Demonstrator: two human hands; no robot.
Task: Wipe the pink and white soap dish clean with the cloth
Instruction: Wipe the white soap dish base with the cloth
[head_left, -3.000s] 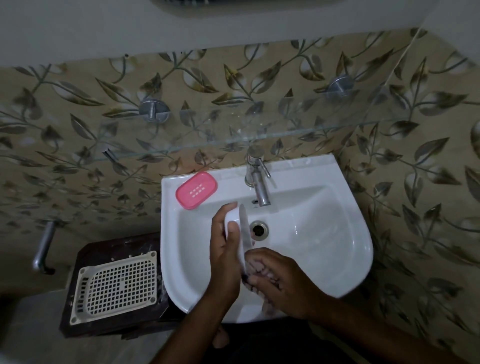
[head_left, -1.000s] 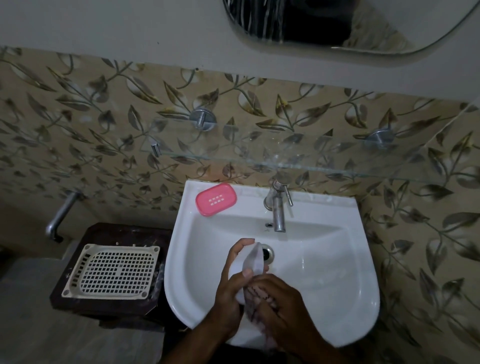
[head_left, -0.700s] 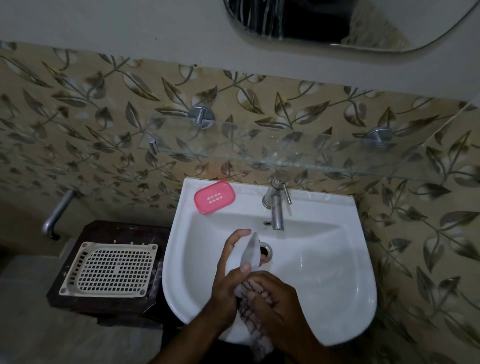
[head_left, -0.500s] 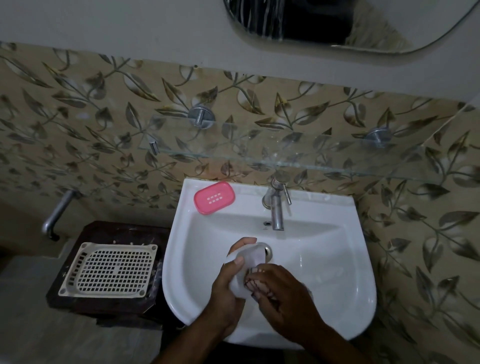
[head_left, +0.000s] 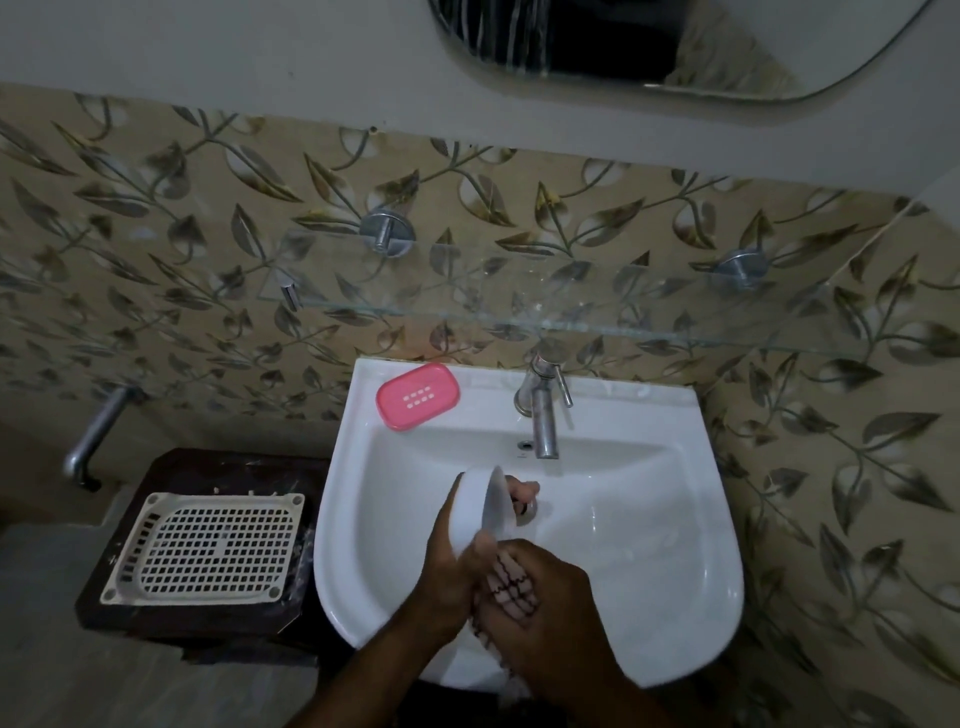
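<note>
While hands work, pink tray sits beside tap.

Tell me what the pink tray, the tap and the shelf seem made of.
Pink tray: probably plastic, with an even matte colour and moulded slots. Tap: metal, grey and shiny. Shelf: clear glass, since the tiles show through it.

Single head cam, wide-angle, looking forward and steeply down at the washbasin from close above. Basin sits lower centre of frame, tiled wall across the middle, mirror edge at top. Forearms enter from the bottom edge. No second view.
</note>
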